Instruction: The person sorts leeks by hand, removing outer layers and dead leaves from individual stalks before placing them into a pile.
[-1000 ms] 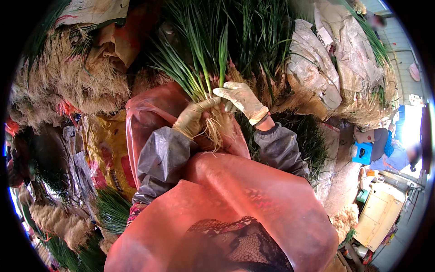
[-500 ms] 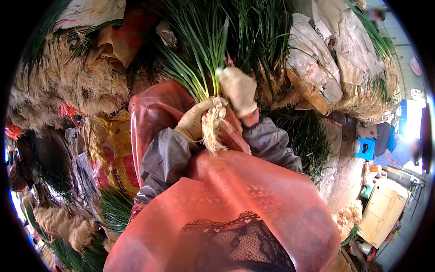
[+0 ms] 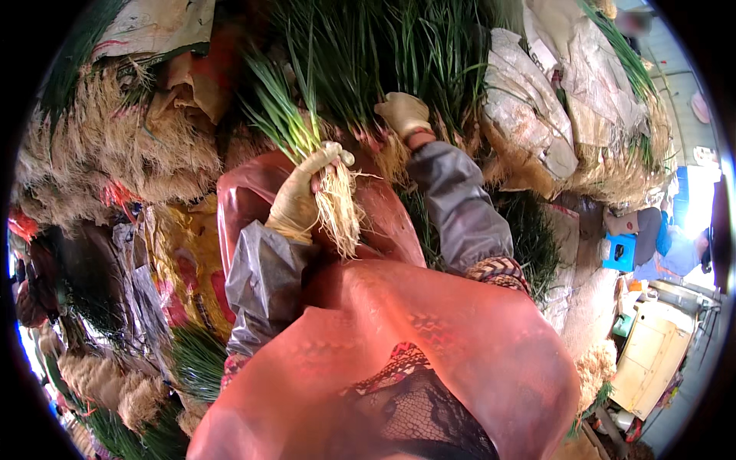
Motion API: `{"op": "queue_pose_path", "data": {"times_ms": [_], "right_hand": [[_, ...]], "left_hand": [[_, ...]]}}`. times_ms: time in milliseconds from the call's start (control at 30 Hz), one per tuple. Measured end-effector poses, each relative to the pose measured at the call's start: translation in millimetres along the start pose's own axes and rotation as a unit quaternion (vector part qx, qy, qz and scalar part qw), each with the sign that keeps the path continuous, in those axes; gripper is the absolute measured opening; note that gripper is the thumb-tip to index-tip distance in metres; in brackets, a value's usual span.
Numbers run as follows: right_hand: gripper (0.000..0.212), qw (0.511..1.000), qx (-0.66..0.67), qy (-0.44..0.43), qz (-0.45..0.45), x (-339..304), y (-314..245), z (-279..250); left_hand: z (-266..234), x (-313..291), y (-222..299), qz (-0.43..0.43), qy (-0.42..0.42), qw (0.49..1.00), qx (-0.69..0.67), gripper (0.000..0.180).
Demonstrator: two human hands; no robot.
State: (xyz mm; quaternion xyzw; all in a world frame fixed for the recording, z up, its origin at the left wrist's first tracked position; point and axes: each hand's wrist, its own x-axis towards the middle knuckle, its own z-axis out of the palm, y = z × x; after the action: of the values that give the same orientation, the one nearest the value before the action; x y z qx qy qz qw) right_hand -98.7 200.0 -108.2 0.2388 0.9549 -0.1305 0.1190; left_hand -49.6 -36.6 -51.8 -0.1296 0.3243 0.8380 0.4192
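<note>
My left hand, in a pale glove, is closed round a small bunch of green onions. Their leaves point up and away, and their whitish roots hang below the fist over my apron. Further right, my right hand, gloved the same way, reaches into a dense heap of green onions. Its fingers curl in over the stalks and their tips are hidden; roots show just beneath it. A reddish translucent apron covers my lap, and grey sleeves cover both forearms.
Whitish sacks lie over the heap at right. A thick bank of onion roots fills the far left, above a yellow sack. At the right are a blue stool, a seated person and a cream-coloured box.
My left hand has moved left with the bunch, which tilts more to the left. My right hand has left the bunch and stretched forward onto the heap.
</note>
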Motion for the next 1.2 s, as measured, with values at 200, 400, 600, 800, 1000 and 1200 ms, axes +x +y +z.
{"op": "queue_pose_path", "data": {"times_ms": [200, 400, 600, 800, 1000, 1200], "right_hand": [[0.023, 0.953, 0.002, 0.261, -0.155, -105.9, -11.2, -14.3], [0.041, 0.909, 0.294, 0.245, -0.164, -147.6, -5.4, 26.8], [0.033, 0.926, 0.361, 0.084, -0.078, -128.7, -30.3, 17.8], [0.024, 0.926, 0.156, 0.292, -0.182, -146.4, -23.1, 16.0], [0.048, 0.847, 0.507, 0.143, -0.068, -169.9, 0.1, 19.1], [0.043, 0.884, 0.379, 0.272, -0.009, -173.4, -9.5, 48.4]], "left_hand": [[-2.3, 11.3, -18.3, -0.007, -0.039, 0.999, -0.006, 0.031], [-17.2, 19.1, -43.5, -0.049, -0.012, 0.999, -0.013, 0.012], [-27.3, 10.1, -48.6, -0.099, -0.04, 0.994, -0.015, 0.009], [-6.0, 5.9, -48.0, -0.121, 0.002, 0.992, -0.017, 0.009], [-38.7, 34.6, -66.5, -0.119, -0.118, 0.985, -0.044, 0.011], [-38.2, 14.9, -104.2, -0.199, 0.025, 0.977, 0.08, 0.016]]}}
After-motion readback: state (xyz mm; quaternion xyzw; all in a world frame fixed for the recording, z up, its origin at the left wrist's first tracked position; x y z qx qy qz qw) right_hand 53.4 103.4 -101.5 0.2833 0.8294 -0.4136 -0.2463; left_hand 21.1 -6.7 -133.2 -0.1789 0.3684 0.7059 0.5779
